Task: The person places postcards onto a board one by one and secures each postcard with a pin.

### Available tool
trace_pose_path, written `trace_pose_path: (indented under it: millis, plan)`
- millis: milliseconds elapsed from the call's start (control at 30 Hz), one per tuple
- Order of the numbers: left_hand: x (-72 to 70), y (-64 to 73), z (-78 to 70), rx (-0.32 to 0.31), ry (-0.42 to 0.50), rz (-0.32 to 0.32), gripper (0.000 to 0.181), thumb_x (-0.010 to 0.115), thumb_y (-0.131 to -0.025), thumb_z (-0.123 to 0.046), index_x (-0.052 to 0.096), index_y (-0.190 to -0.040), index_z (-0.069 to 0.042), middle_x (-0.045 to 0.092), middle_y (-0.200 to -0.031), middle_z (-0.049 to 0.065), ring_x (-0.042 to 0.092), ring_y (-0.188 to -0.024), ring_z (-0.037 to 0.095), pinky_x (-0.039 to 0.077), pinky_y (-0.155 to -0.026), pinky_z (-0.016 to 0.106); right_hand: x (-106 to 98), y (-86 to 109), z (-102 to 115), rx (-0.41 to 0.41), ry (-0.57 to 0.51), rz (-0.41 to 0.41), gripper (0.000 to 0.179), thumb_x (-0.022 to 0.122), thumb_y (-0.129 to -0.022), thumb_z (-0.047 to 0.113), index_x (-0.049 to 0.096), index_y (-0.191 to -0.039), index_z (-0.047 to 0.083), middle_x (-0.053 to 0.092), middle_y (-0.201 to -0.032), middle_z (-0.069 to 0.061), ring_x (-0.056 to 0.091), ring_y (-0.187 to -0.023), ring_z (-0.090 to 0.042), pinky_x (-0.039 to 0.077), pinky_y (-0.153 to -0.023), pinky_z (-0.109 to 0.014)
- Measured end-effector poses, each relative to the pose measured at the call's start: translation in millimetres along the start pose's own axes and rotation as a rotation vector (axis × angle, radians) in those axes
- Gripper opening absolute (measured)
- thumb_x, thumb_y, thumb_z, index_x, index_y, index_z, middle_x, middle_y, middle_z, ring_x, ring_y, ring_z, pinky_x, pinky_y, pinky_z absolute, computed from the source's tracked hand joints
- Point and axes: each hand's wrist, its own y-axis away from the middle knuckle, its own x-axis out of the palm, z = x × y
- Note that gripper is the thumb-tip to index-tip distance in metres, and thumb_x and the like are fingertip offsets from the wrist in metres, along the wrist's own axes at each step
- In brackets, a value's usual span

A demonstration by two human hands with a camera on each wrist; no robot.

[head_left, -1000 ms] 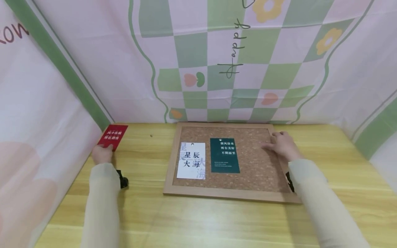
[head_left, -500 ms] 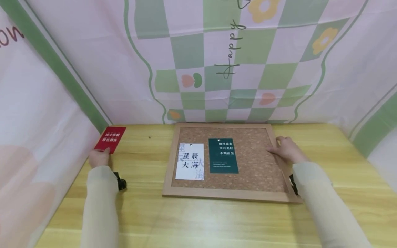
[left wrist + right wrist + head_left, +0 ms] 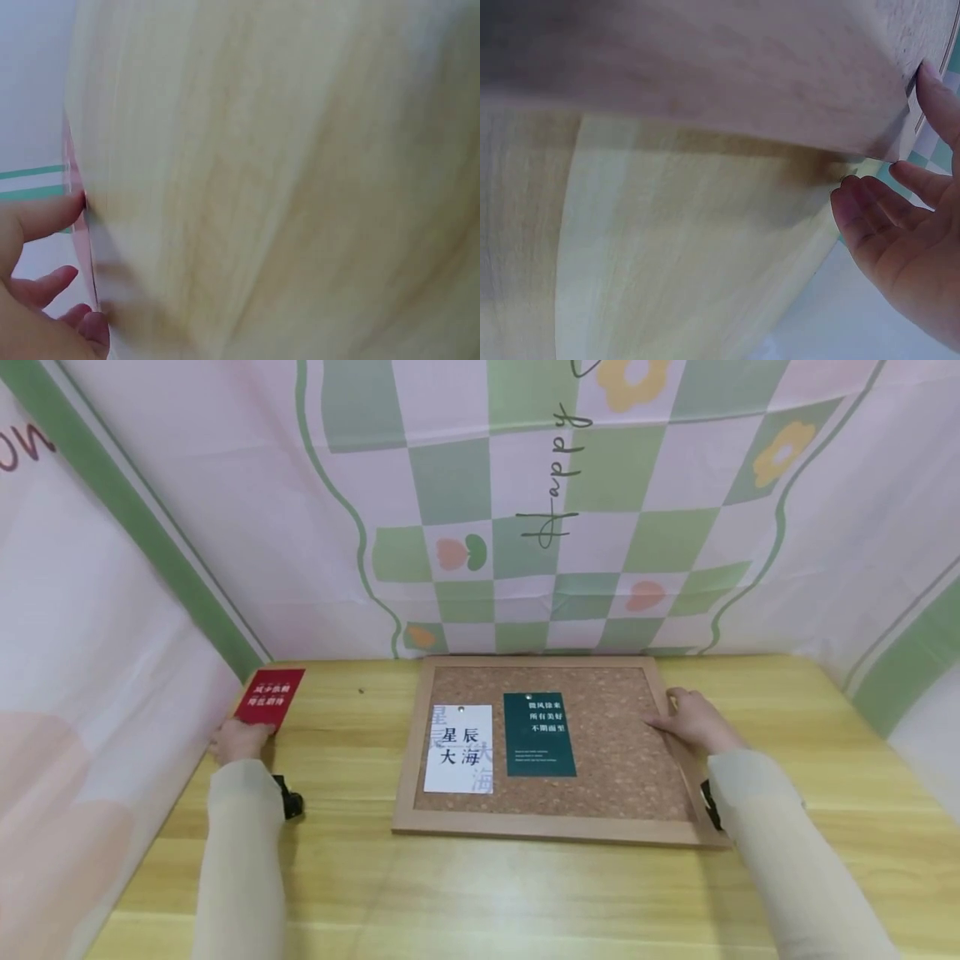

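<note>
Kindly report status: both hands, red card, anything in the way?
Left hand holds red card. Right hand grips corkboard. Possible obstruction on it: white card, green card.

A checkered, patterned cloth (image 3: 600, 543) hangs behind the wooden table (image 3: 480, 902).

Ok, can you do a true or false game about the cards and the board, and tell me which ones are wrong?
1. The left grip holds the red card. True.
2. The white card and the dark green card are on the cork board. True.
3. The red card is on the cork board too. False: it is off to the left of the cork board.
4. The white card is to the right of the dark green card. False: it is to the left.
5. The right grip is at the right edge of the cork board. True.
6. The dark green card has black writing. False: its writing is white.
</note>
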Motion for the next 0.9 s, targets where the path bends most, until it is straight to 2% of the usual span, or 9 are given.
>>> trace_pose_path:
  millis: [267, 500, 667, 900]
  plan:
    - [-3.8, -0.7, -3.1, 0.036, -0.051, 0.064, 0.076, 0.06, -0.084, -0.022, 0.026, -0.137, 0.02, 0.024, -0.14, 0.043, 0.021, -0.13, 0.051, 0.019, -0.112, 0.059, -1, 0.4, -1, 0.007, -0.008, 0.023, 0.078, 0.055, -0.096, 0.032, 0.023, -0.132, -0.029, 0.034, -0.128, -0.052, 0.036, -0.121, -0.061, 0.035, -0.102, -0.065]
    - [-9.6, 4.6, -1.8, 0.021, -0.069, 0.111, 0.078, 0.06, -0.085, -0.027, 0.026, -0.138, 0.018, 0.023, -0.139, 0.042, 0.021, -0.129, 0.051, 0.02, -0.11, 0.061, -1, 0.5, 2, 0.02, -0.022, 0.038, 0.079, 0.054, -0.096, 0.033, 0.021, -0.134, -0.029, 0.03, -0.131, -0.052, 0.033, -0.122, -0.062, 0.034, -0.103, -0.065]
    - [-11.0, 6.7, -0.6, 0.01, -0.062, 0.11, 0.076, 0.059, -0.087, -0.028, 0.027, -0.137, 0.019, 0.021, -0.14, 0.043, 0.019, -0.13, 0.052, 0.02, -0.11, 0.062, 0, 0.4, 2, 0.023, -0.028, 0.031, 0.079, 0.054, -0.096, 0.033, 0.021, -0.134, -0.029, 0.03, -0.131, -0.052, 0.034, -0.122, -0.062, 0.034, -0.103, -0.065]
    - [-11.7, 7.1, 3.6, 0.004, 0.015, 0.064, 0.062, 0.047, -0.085, -0.015, 0.031, -0.134, 0.02, 0.016, -0.142, 0.041, 0.018, -0.133, 0.054, 0.018, -0.112, 0.063, 0, 0.4, 2, 0.03, -0.021, 0.036, 0.079, 0.054, -0.097, 0.032, 0.02, -0.134, -0.029, 0.031, -0.131, -0.051, 0.035, -0.122, -0.061, 0.036, -0.102, -0.064]
